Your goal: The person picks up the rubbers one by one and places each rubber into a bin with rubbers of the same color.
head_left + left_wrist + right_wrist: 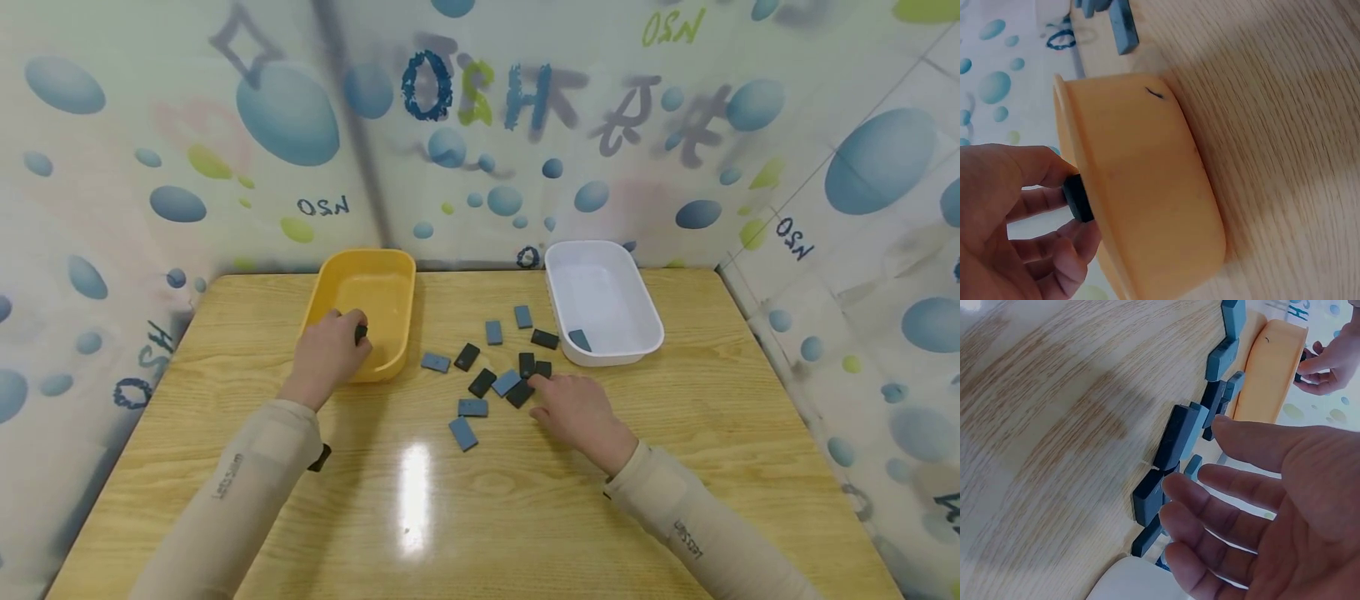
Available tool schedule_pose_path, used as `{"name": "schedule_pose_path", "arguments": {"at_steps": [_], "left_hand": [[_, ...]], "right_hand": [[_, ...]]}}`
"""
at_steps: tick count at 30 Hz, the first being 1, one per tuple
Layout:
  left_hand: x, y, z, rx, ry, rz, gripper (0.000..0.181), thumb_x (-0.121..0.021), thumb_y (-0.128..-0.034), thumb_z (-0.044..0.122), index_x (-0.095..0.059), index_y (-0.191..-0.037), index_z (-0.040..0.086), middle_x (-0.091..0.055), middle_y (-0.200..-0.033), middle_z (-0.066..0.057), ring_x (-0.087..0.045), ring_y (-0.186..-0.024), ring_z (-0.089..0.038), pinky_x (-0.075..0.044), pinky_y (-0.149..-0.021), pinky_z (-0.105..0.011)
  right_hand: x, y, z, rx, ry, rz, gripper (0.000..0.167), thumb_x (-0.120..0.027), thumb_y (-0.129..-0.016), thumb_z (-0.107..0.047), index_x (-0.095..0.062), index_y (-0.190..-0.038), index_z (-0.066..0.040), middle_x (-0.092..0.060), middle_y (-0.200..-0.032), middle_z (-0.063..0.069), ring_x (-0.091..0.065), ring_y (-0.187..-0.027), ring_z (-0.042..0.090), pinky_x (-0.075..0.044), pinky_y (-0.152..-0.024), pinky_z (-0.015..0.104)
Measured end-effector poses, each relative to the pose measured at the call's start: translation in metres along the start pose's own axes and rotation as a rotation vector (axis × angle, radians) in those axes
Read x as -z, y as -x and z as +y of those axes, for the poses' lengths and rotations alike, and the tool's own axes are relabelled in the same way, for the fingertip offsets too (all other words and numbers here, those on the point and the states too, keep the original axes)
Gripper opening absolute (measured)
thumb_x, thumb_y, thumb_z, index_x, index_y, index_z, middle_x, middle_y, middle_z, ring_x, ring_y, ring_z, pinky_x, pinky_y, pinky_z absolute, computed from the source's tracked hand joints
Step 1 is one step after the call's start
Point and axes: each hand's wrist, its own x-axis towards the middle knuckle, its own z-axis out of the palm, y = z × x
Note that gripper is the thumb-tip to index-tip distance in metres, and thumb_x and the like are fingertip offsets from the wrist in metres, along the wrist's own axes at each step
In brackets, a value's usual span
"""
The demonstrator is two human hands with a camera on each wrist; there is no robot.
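A person's left hand (330, 350) pinches a black tile (361, 333) between thumb and fingers at the rim of a yellow tub (382, 287), while the right hand (573, 408) reaches among loose tiles at the middle of a wooden desk (525, 517). The right hand's fingers are relaxed and slightly bent, with nothing seen between them; whether a fingertip touches the nearest black tile (520, 394) is hard to tell.

The step in hand appears to be setting the pinched tile down in the yellow tub. Done well, it likely calls for fingertips well past the rim, a low release and a light grip, so that the tile does not catch the edge or bounce. On the right, the tiles lie close together, some touching; taking one by its outer edges, thumb against fingers, should spare its neighbours, among them a blue-grey tile (507, 382), from being nudged.

Two containers stand at the far side of the desk. The white tub (603, 287), on the right, holds one blue-grey piece (579, 340) in its near left corner. The yellow tub, on the left, shows a bare floor in part; the left hand hides the rest, so its full contents cannot be told.
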Motion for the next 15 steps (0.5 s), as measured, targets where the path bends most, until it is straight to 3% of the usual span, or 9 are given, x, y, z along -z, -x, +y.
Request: {"name": "schedule_pose_path", "arguments": {"at_steps": [4, 15], "left_hand": [[-0.002, -0.004, -0.007, 0.032, -0.009, -0.041, 0.026, -0.058, -0.0899, 0.017, -0.061, -0.112, 0.003, -0.061, -0.098, -0.023, -0.056, -0.069, -0.033, -0.047, -0.054, -0.041], [-0.014, -0.019, -0.014, 0.07, -0.084, -0.138, 0.022, -0.054, -0.0914, 0.012, -0.063, -0.107, -0.001, -0.063, -0.097, -0.026, -0.062, -0.081, -0.042, -0.051, -0.069, -0.053]], "right_hand": [[0.0, 0.0, 0.0, -0.004, -0.006, 0.001, 0.039, -0.071, -0.088, -0.032, -0.063, -0.123, -0.015, -0.073, -0.097, 0.009, -0.069, -0.081, 0.026, -0.055, -0.067, 0.041], [0.0, 0.001, -0.001, -0.005, -0.026, 0.019, 0.038, -0.072, -0.087, -0.03, -0.064, -0.121, -0.014, -0.073, -0.094, 0.009, -0.069, -0.079, 0.025, -0.054, -0.064, 0.04]]}}
